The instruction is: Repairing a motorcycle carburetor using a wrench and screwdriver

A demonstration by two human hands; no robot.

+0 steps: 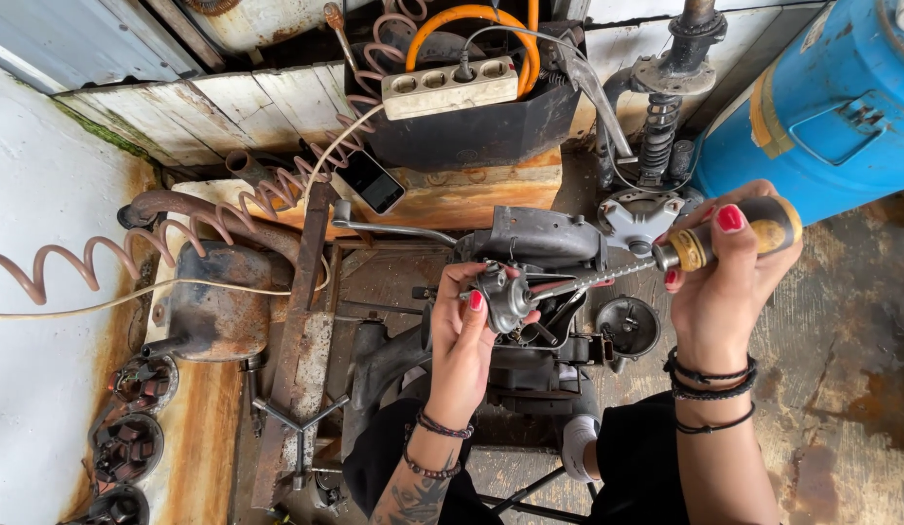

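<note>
Head view: power strip [449, 87] atop black box [471, 131]

Two hands were at work: the left hand [463, 335] held one small grey metal part [505, 297], and the right hand [729, 267] held one yellow-handled screwdriver [700, 245]. One white power strip [450, 87] showed four sockets. One phone [370, 181], one blue barrel [831, 107] and one orange hose [471, 17] were nearby.

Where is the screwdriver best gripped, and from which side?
By its thick yellow-and-black handle, coming from the right end, as the right hand does on the screwdriver. The thin shaft points left into the small metal part in the left hand, so that side is taken.
</note>
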